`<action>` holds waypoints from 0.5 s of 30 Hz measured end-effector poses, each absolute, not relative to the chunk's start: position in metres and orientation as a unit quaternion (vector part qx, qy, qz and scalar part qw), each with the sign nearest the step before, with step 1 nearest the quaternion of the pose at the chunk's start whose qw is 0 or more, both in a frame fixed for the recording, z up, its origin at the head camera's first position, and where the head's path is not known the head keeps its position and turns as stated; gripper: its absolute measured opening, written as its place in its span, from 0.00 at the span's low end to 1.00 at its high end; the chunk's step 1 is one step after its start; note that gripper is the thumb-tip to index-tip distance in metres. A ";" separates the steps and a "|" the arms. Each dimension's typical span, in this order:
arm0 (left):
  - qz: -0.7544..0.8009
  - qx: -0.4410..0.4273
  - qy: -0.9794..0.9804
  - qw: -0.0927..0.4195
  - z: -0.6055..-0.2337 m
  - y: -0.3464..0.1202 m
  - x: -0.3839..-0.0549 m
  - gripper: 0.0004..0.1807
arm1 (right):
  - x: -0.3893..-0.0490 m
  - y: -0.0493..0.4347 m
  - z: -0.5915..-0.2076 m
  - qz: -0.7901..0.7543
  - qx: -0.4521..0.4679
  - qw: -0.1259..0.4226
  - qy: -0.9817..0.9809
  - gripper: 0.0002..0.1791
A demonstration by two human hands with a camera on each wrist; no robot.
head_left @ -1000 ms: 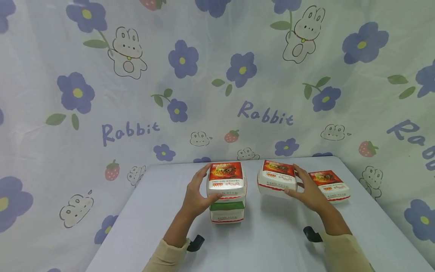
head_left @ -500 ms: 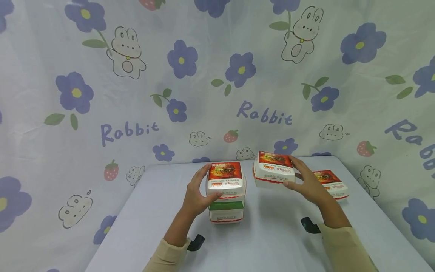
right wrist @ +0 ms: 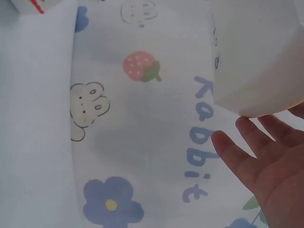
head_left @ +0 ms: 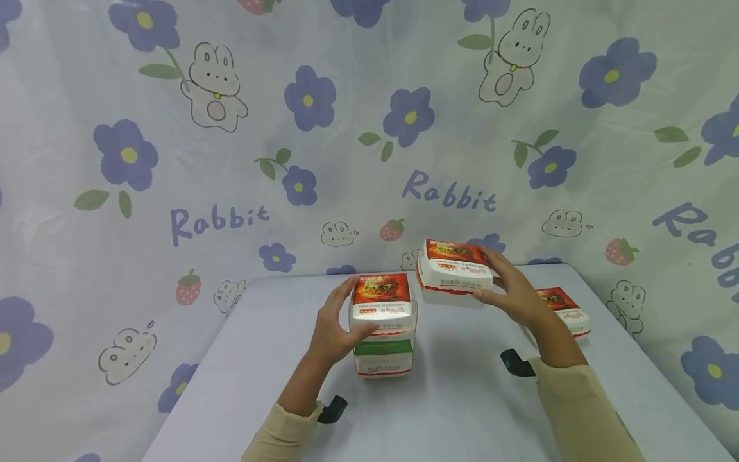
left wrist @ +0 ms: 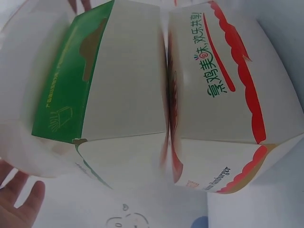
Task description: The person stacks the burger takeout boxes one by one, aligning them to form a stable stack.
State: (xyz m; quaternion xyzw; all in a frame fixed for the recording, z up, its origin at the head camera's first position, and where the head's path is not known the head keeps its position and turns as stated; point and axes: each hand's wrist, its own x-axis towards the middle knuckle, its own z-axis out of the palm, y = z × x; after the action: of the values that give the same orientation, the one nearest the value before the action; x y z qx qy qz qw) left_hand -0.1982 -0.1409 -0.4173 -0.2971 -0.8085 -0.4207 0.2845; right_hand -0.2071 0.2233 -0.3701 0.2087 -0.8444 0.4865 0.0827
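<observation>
Two hamburger boxes stand stacked on the table. The upper box (head_left: 383, 300) has a red lid with a burger picture; the lower part of the stack shows a green band over a white hamburger box (head_left: 384, 364). My left hand (head_left: 333, 327) holds the upper box from its left side, thumb at the front. In the left wrist view the green panel (left wrist: 69, 80) shows near my fingers (left wrist: 29, 204). My right hand (head_left: 512, 292) grips another hamburger box (head_left: 456, 268) by its right side, raised above the table and slightly tilted, right of the stack.
Another hamburger box (head_left: 566, 313) lies at the table's right side, partly behind my right arm. The white table (head_left: 450, 410) ends at a fabric backdrop (head_left: 346, 147) printed with rabbits and flowers. Black wrist-worn pieces (head_left: 333, 409) stick out by both sleeves.
My right hand has raised its hamburger box and carried it leftward, nearer the stack's top. My left hand and the stack have stayed in place.
</observation>
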 end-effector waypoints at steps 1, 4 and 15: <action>-0.421 -0.298 -0.807 0.287 -0.417 -0.141 -0.198 0.47 | -0.207 0.222 -0.368 0.484 0.209 0.081 -0.846 0.50; -0.419 -0.299 -0.806 0.292 -0.414 -0.141 -0.198 0.47 | -0.209 0.217 -0.363 0.480 0.213 0.080 -0.847 0.50; -0.407 -0.293 -0.814 0.294 -0.408 -0.141 -0.199 0.46 | -0.218 0.196 -0.355 0.504 0.283 0.096 -0.810 0.49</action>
State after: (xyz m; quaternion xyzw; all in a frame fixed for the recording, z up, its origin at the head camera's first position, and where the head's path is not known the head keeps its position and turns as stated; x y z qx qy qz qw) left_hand -0.1987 -0.1414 -0.4084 -0.2933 -0.8136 -0.4068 0.2942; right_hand -0.2184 0.1956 -0.3550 0.2827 -0.8102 0.5043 0.0963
